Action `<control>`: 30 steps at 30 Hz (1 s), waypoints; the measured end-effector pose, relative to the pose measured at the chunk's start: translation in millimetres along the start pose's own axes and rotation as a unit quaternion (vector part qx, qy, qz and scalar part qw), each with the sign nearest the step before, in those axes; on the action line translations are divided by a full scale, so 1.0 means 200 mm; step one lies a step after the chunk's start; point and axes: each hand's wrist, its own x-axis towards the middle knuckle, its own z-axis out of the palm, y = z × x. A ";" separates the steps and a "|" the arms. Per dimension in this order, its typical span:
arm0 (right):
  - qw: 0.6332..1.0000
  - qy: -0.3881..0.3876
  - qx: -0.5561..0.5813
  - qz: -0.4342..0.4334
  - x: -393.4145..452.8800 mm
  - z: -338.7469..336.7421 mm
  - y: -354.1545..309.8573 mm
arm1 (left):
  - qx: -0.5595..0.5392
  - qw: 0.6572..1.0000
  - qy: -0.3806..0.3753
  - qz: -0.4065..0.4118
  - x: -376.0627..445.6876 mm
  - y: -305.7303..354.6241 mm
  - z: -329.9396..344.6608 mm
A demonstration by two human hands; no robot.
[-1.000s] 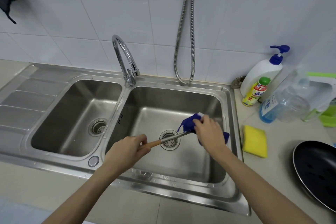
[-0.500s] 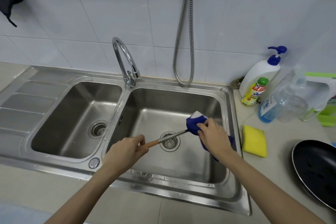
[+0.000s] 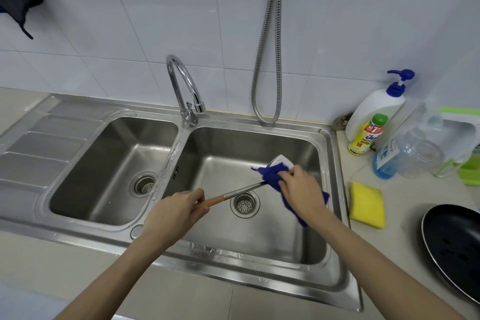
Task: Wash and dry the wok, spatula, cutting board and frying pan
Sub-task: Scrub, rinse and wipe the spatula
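- The left hand (image 3: 172, 212) is closed around the wooden end of the spatula (image 3: 235, 193), with the thumb and fingers curled on the handle. From this grip the metal shaft goes up and to the right, over the right basin of the sink (image 3: 335, 218).
- The right hand (image 3: 301, 188) pinches a blue cloth (image 3: 271, 175) against the blade of the spatula. A light corner of the blade shows just beyond the fingers; the rest of the blade is hidden in the cloth.
- Below the right hand, one tail of the cloth hangs loose toward the wrist.
- Judging from the picture, the spatula is being dried. It looks light and stiff, so one hand at the wooden end should be enough to keep it steady.
- The wood probably gives a better hold than the metal shaft, which may be smooth and slippery if wet. The blade edge is thin, so it seems wise to keep the cloth between the fingers and the edge.
- The cloth is soft and takes the shape of the blade; it has to be pressed, not only laid on.
- To the right of the cloth hand, well apart on the counter, lies the frying pan (image 3: 457, 249); between it and the sink lies a yellow sponge (image 3: 366, 205).
- The wok and the cutting board are not identifiable in this view.
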 end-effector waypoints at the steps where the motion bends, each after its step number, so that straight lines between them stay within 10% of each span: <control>1: 1.000 0.005 -0.010 0.026 0.02 -0.01 0.04 | 0.005 1.000 0.002 0.003 -0.01 0.00 0.00; 12: 0.998 -0.007 0.058 -0.025 -0.29 -0.06 0.10 | -0.075 0.995 -0.059 -0.038 0.05 -0.02 0.06; 17: 0.980 0.124 0.027 0.154 -0.67 -0.11 0.34 | -0.194 0.978 -0.064 -0.044 0.10 -0.05 0.12; 25: 0.930 0.054 -0.103 0.350 -0.99 -0.05 0.34 | -0.375 0.920 -0.077 0.077 0.15 0.18 0.08; 28: 0.930 0.132 0.095 0.329 -0.82 -0.23 0.10 | -0.405 0.896 -0.111 0.143 0.15 0.32 0.05; 30: 0.843 0.155 0.387 0.341 -0.69 -0.38 -0.05 | -0.407 0.874 -0.171 0.205 0.16 0.43 0.02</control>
